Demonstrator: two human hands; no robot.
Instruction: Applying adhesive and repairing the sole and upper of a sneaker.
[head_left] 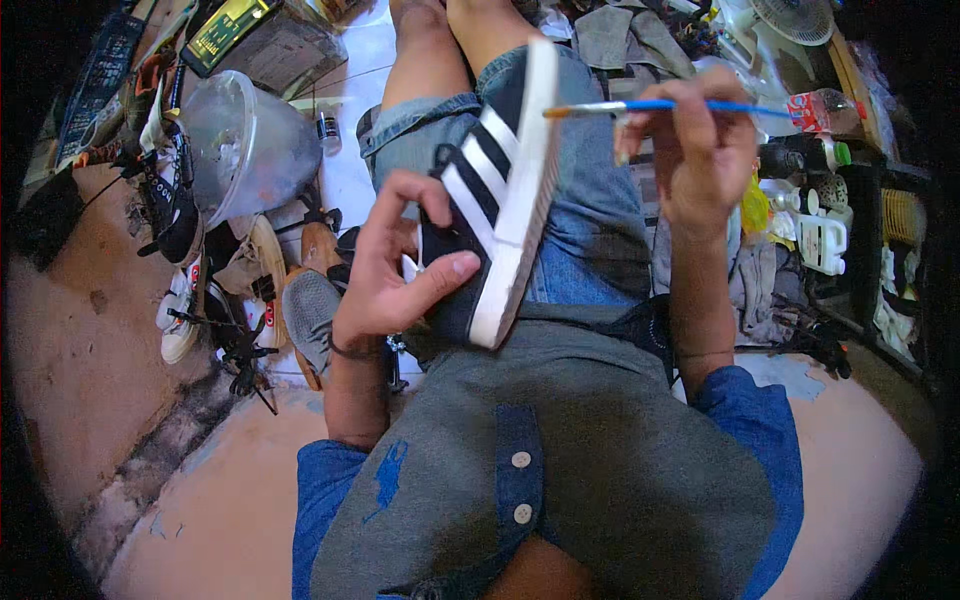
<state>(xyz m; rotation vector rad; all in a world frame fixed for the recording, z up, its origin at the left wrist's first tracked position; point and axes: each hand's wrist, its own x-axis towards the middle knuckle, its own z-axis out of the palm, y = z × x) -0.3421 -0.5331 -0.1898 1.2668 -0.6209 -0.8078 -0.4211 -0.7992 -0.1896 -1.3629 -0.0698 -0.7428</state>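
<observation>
A black sneaker (478,190) with white side stripes and a thick white sole is held on its side above my lap, toe pointing away from me. My left hand (405,262) grips it around the heel and ankle opening, thumb pressed on the dark side near the heel. In my right hand (698,150) a thin blue paintbrush (650,105) is pinched between thumb and fingers. Its brown bristle tip lies at the edge of the white sole, near the front half; whether it touches cannot be made out. The right fingers are slightly blurred.
At the left stand a translucent plastic tub (245,150), a small dark-labelled bottle (328,132) and several loose shoes (180,315). On the right are a white jug (822,243), a clear bottle with a red label (825,112), grey cloths (755,290) and a dark rack (885,260).
</observation>
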